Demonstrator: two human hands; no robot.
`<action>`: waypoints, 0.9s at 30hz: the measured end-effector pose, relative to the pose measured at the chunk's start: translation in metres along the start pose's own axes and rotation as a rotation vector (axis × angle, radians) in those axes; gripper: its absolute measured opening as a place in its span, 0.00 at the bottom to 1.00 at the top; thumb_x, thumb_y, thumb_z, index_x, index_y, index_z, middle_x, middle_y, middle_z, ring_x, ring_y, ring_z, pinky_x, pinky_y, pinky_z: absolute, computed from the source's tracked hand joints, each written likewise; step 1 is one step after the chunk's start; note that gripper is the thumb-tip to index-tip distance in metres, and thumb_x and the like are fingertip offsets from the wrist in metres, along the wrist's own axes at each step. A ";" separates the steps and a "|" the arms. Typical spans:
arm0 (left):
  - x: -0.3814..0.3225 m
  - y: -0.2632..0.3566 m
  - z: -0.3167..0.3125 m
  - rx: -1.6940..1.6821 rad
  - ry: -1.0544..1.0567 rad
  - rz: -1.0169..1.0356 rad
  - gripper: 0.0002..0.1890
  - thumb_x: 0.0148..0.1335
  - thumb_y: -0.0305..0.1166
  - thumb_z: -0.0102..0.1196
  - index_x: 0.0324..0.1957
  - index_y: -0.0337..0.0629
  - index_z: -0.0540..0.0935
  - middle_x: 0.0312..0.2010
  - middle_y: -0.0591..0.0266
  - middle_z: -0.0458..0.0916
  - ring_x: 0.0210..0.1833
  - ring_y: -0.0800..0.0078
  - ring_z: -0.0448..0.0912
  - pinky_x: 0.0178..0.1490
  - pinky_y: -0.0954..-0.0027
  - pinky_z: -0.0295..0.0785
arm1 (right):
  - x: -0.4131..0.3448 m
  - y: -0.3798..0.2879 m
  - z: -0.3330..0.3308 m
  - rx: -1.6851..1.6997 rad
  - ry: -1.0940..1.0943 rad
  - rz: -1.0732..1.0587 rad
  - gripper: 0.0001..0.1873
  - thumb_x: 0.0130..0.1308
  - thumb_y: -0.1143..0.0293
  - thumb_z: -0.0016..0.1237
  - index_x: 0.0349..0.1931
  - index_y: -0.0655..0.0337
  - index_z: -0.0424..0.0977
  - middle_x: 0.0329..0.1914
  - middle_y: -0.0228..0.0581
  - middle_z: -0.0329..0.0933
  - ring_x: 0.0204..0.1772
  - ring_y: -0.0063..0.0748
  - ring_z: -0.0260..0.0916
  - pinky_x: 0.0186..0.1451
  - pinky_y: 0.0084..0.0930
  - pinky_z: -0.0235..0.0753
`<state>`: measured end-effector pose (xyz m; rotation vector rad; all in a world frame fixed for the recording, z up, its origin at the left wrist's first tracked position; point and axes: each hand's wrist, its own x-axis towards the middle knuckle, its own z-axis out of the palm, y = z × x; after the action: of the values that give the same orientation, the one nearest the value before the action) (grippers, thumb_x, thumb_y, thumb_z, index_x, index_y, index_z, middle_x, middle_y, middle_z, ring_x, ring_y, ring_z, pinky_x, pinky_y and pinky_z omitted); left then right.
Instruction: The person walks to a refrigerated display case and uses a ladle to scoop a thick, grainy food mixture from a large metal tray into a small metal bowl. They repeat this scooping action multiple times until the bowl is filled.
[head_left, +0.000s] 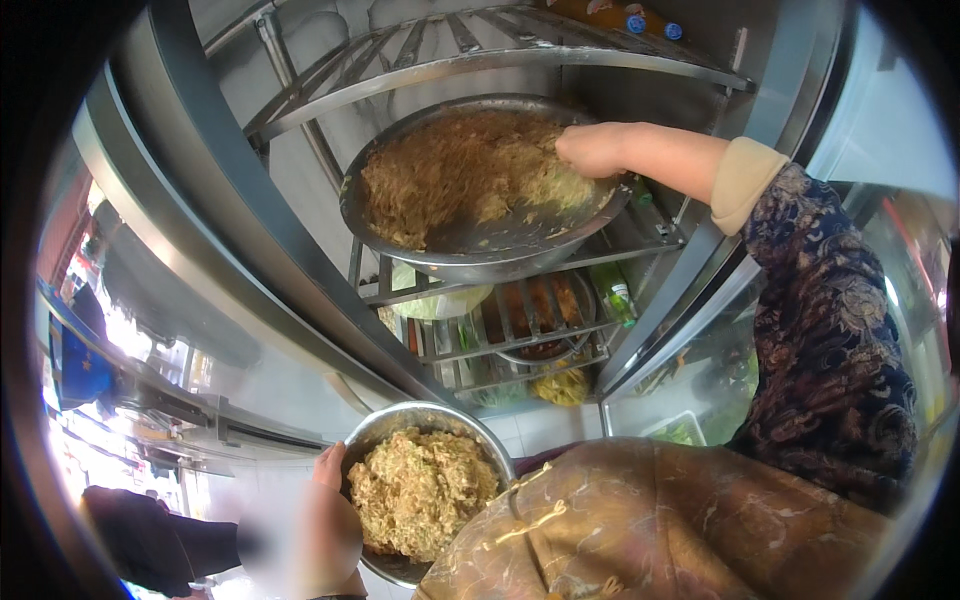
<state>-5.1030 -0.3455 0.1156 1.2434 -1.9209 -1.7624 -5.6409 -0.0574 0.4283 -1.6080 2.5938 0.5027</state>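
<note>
A large metal basin (517, 259) of brownish-yellow minced filling stands on a wire rack shelf inside an upright refrigerator. My right hand (594, 150) reaches in at the basin's right side, its fingers curled down at the filling; whether they hold any is hidden. Low in the view, my left hand (330, 469) grips the left rim of a smaller steel bowl (499, 450), which rests near my brown apron (637, 517). A heap of pale minced filling with green bits (424, 491) fills this bowl.
Above the basin runs another rack shelf (450, 71). Lower shelves hold a cabbage (442, 300), a green bottle (619, 296), a pan of reddish food (547, 307) and a yellow bag (561, 384). The refrigerator's door frame (247, 225) flanks the left. A dark sleeve (150, 540) shows at lower left.
</note>
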 end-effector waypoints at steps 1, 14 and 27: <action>0.000 -0.001 0.004 -0.045 -0.007 -0.021 0.19 0.68 0.42 0.49 0.45 0.33 0.79 0.38 0.60 0.82 0.40 0.72 0.78 0.46 0.68 0.71 | -0.005 -0.003 -0.006 0.038 -0.056 0.032 0.10 0.60 0.78 0.40 0.33 0.76 0.76 0.32 0.60 0.77 0.29 0.49 0.78 0.26 0.42 0.76; -0.039 0.044 0.029 -0.085 0.031 -0.190 0.29 0.69 0.50 0.47 0.53 0.29 0.76 0.47 0.55 0.80 0.48 0.70 0.75 0.55 0.68 0.67 | -0.013 0.002 -0.024 0.980 -0.448 0.130 0.09 0.67 0.72 0.41 0.26 0.60 0.65 0.16 0.25 0.61 0.12 0.12 0.54 0.10 0.14 0.52; -0.025 0.042 0.019 -0.052 -0.041 -0.175 0.34 0.67 0.55 0.47 0.58 0.28 0.73 0.54 0.50 0.76 0.55 0.66 0.73 0.60 0.65 0.65 | -0.006 -0.055 0.014 2.268 -0.569 0.147 0.18 0.71 0.76 0.38 0.57 0.78 0.60 0.18 0.21 0.60 0.14 0.06 0.53 0.10 0.06 0.52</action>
<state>-5.1185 -0.3181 0.1585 1.4052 -1.8245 -1.9237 -5.5917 -0.0703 0.4025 -0.2173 1.1251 -1.2868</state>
